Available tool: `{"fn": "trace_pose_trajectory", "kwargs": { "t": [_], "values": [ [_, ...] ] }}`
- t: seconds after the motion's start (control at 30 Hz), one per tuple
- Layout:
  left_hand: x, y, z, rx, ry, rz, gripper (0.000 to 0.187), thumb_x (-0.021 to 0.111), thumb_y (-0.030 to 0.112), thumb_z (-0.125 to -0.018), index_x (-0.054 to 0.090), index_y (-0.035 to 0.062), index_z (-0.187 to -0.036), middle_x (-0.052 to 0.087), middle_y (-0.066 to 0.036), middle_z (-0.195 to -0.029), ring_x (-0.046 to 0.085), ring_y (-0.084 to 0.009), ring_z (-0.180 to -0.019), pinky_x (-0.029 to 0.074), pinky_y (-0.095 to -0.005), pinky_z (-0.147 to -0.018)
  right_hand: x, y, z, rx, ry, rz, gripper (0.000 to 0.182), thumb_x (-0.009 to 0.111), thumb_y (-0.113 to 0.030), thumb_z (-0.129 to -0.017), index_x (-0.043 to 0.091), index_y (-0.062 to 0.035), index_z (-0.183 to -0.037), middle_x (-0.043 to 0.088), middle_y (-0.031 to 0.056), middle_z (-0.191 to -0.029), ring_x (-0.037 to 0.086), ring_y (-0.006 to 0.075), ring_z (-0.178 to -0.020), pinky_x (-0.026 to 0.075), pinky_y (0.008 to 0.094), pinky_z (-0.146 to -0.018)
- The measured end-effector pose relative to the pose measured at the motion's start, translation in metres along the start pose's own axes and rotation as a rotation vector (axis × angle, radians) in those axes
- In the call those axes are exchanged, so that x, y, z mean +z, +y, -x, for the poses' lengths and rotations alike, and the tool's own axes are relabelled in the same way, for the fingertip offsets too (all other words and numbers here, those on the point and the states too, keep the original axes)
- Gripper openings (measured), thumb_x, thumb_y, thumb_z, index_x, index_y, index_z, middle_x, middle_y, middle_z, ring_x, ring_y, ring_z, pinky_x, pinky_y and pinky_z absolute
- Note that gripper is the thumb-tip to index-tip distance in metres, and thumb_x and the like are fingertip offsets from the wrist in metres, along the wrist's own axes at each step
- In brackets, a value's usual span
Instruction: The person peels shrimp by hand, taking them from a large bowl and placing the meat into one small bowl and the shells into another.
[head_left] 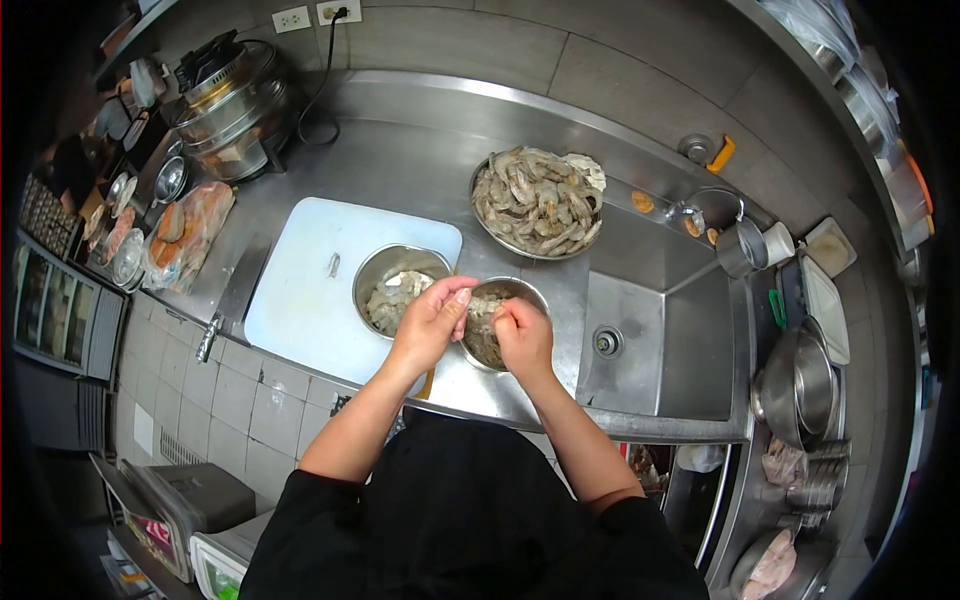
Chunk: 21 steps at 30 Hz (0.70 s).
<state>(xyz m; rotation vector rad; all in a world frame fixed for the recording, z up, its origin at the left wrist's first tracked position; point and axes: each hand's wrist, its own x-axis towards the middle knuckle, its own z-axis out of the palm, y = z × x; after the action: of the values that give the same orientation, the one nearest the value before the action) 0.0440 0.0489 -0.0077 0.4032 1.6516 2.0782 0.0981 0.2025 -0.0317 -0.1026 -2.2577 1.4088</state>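
Observation:
My left hand (436,318) is closed in a pinch over the gap between two metal bowls. Close beside it, my right hand (524,338) pinches too, over the right bowl's rim. A greyish shrimp (487,307) appears to be between my fingertips, though the fingers hide much of it. The left bowl (398,252) stands on the white cutting board (310,300) and holds pale peeled shrimp (388,303). In the right bowl (536,293) lie greyish shells or scraps, partly covered by my hands. Behind, a large bowl is heaped with unpeeled shrimp (537,200).
To the right is a steel sink (625,375) with a drain, a faucet (684,212) and a metal pot (741,248). Bagged orange-pink food (190,235) lies left of the board, near an appliance (228,115). Stacked metal bowls (797,385) stand far right.

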Motion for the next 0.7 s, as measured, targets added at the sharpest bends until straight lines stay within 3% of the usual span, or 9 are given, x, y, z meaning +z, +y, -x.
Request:
{"fn": "trace_pose_trajectory", "kwargs": {
  "t": [0.13, 0.23, 0.3, 0.33, 0.4, 0.43, 0.53, 0.67, 0.7],
  "values": [
    [-0.02, 0.007, 0.003, 0.029, 0.105, -0.059, 0.03, 0.049, 0.026, -0.101, 0.058, 0.0027, -0.118, 0.049, 0.003, -0.068, 0.045, -0.0062, -0.06, 0.038, -0.0208, -0.057, -0.016, 0.022, -0.003, 0.311, 0.047, -0.223, 0.019, 0.048, -0.01, -0.086, 0.063, -0.0022, -0.076, 0.061, 0.004, -0.068, 0.058, 0.0145, -0.064, 0.046, 0.0274, -0.061],
    [-0.038, 0.015, 0.006, 0.032, 0.193, -0.212, 0.028, 0.052, 0.027, -0.1, 0.063, 0.003, -0.108, 0.05, 0.003, -0.068, 0.047, -0.0061, -0.061, 0.04, -0.0217, -0.057, -0.029, 0.026, -0.008, 0.333, -0.049, -0.182, 0.022, 0.052, -0.017, -0.089, 0.064, -0.0041, -0.076, 0.064, 0.0061, -0.067, 0.061, 0.0185, -0.064, 0.047, 0.0297, -0.061],
    [-0.045, 0.016, 0.0, 0.084, 0.285, -0.461, 0.026, 0.058, 0.026, -0.095, 0.067, 0.002, -0.092, 0.06, -0.005, -0.075, 0.056, -0.0156, -0.068, 0.046, -0.0295, -0.065, -0.031, 0.024, -0.009, 0.273, -0.224, 0.167, 0.027, 0.054, -0.026, -0.09, 0.066, -0.0062, -0.076, 0.066, 0.0104, -0.069, 0.064, 0.0265, -0.065, 0.05, 0.0369, -0.062],
    [-0.05, 0.016, -0.004, 0.091, 0.27, -0.462, 0.026, 0.058, 0.026, -0.095, 0.067, 0.002, -0.092, 0.06, -0.005, -0.075, 0.056, -0.0156, -0.068, 0.046, -0.0295, -0.065, -0.031, 0.023, -0.008, 0.274, -0.208, 0.17, 0.027, 0.054, -0.026, -0.09, 0.066, -0.0062, -0.076, 0.066, 0.0104, -0.069, 0.064, 0.0265, -0.065, 0.05, 0.0369, -0.062],
    [-0.055, 0.022, -0.015, 0.504, 0.328, -1.049, 0.025, 0.062, 0.025, -0.091, 0.066, 0.0003, -0.091, 0.063, -0.012, -0.085, 0.061, -0.0266, -0.078, 0.048, -0.0363, -0.073, -0.026, 0.021, -0.006, 0.048, -0.342, 0.583, 0.031, 0.053, -0.033, -0.092, 0.065, -0.0079, -0.078, 0.066, 0.0135, -0.069, 0.064, 0.0342, -0.067, 0.05, 0.0458, -0.066],
    [-0.051, 0.027, -0.022, 0.462, 0.338, -1.013, 0.024, 0.064, 0.024, -0.088, 0.067, 0.0007, -0.093, 0.062, -0.016, -0.093, 0.061, -0.032, -0.088, 0.048, -0.0395, -0.077, -0.022, 0.025, -0.002, 0.062, -0.336, 0.53, 0.021, 0.055, -0.024, -0.089, 0.062, -0.0067, -0.079, 0.066, 0.014, -0.074, 0.063, 0.0358, -0.074, 0.049, 0.0486, -0.071],
    [-0.02, 0.039, -0.056, 0.443, 0.254, -0.924, 0.025, 0.063, 0.026, -0.089, 0.067, 0.0012, -0.093, 0.063, -0.015, -0.09, 0.061, -0.032, -0.085, 0.048, -0.0397, -0.076, -0.018, 0.028, 0.001, -0.062, -0.306, 0.48, 0.006, 0.062, -0.011, -0.078, 0.064, -0.0064, -0.081, 0.065, 0.0132, -0.081, 0.061, 0.0343, -0.081, 0.048, 0.0457, -0.074],
    [0.03, 0.014, -0.131, 0.368, 0.014, -1.096, 0.032, 0.058, 0.033, -0.091, 0.068, 0.0021, -0.096, 0.067, -0.019, -0.095, 0.064, -0.0353, -0.09, 0.05, -0.0427, -0.079, -0.023, 0.029, 0.005, -0.192, -0.258, 0.465, 0.012, 0.063, -0.009, -0.077, 0.062, -0.0047, -0.088, 0.062, 0.0134, -0.085, 0.058, 0.0327, -0.087, 0.047, 0.0433, -0.076],
    [0.043, 0.006, -0.151, 0.379, 0.002, -1.095, 0.032, 0.058, 0.033, -0.091, 0.068, 0.0021, -0.096, 0.067, -0.019, -0.095, 0.064, -0.0353, -0.09, 0.05, -0.0427, -0.079, -0.027, 0.025, 0.006, -0.211, -0.235, 0.422, 0.007, 0.061, -0.01, -0.08, 0.061, -0.0043, -0.083, 0.061, 0.013, -0.086, 0.057, 0.034, -0.085, 0.047, 0.0452, -0.078]
  ]
}}
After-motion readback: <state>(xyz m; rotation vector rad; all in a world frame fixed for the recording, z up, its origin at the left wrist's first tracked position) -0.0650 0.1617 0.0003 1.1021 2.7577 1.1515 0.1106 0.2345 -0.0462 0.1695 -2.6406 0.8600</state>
